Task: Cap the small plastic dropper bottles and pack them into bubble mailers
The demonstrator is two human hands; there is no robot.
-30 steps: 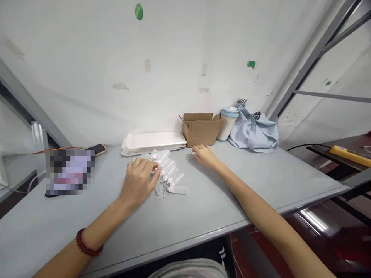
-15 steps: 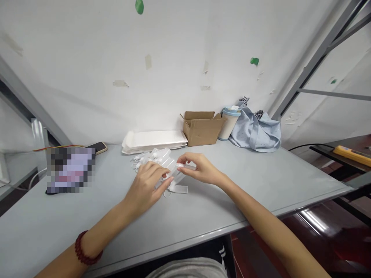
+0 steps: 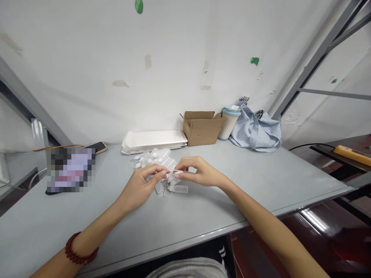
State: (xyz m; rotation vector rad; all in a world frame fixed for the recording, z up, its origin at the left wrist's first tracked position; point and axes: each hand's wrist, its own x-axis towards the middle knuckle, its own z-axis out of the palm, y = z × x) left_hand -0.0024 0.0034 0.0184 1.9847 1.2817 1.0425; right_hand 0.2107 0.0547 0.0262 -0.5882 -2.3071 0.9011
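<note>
A pile of small translucent plastic tubes with white caps and thin cord loops [image 3: 155, 156] lies on the grey table in front of me. My right hand [image 3: 198, 172] pinches one such capped tube [image 3: 179, 172] between thumb and fingertips, most of it covered by the fingers. Close against its end, my left hand [image 3: 146, 183] has thumb and forefinger pressed together. What those fingertips pinch is too small to make out. One loose tube [image 3: 181, 189] lies just below my right fingers, with a cord loop beside it.
Behind the pile are a stack of white sheets or envelopes [image 3: 153, 139] and an open cardboard box [image 3: 203, 131]. A lidded cup [image 3: 228, 125] and a light blue cloth bag [image 3: 257, 133] stand at the back right. A phone [image 3: 100, 147] and a blurred-out item [image 3: 72, 170] lie on the left.
My left hand has turned and closed from loosely parted fingers into a pinch beside my right fingertips. The right hand has dropped slightly, still holding the tube.
</note>
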